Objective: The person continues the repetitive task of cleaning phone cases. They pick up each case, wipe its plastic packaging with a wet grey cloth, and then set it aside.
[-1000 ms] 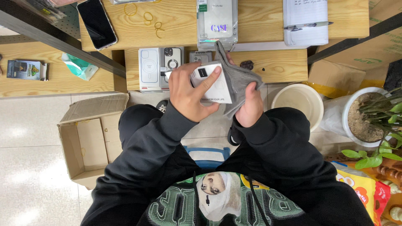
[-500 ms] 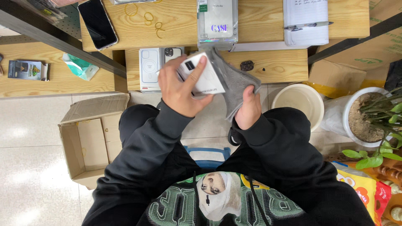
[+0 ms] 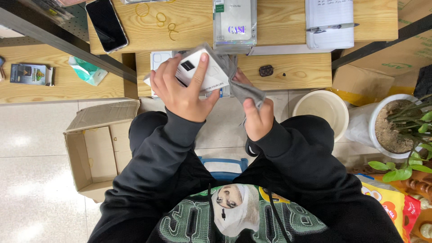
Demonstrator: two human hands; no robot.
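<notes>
- The counter (image 3: 288, 67) is wood and runs across the top of the frame.
- A brown cardboard box (image 3: 96, 148) sits open on the floor at the left.
- A white plant pot (image 3: 396, 128) with green leaves stands at the right edge.
- A white bucket (image 3: 321, 110) is just left of the pot.
- A notepad (image 3: 328, 20) with a pen on it lies at the top right of the counter.
- A clear pack (image 3: 235, 20) lies at the top middle.
- A black phone (image 3: 106, 24) lies at the top left.
- The left hand (image 3: 182, 87) is clenched around a small white box (image 3: 200, 72), held up in the middle of the frame, just above the lap. One finger lies flat across the top of the white box.
- The right hand (image 3: 257, 119) grips a grey cloth (image 3: 240, 87). The cloth touches the right side of the white box.
- A small green bag (image 3: 87, 72) sits on a lower shelf at the left.
- A tiny dark case (image 3: 266, 70) lies on the counter, just right of the cloth.
- Some rubber bands (image 3: 159, 18) lie near the phone.
</notes>
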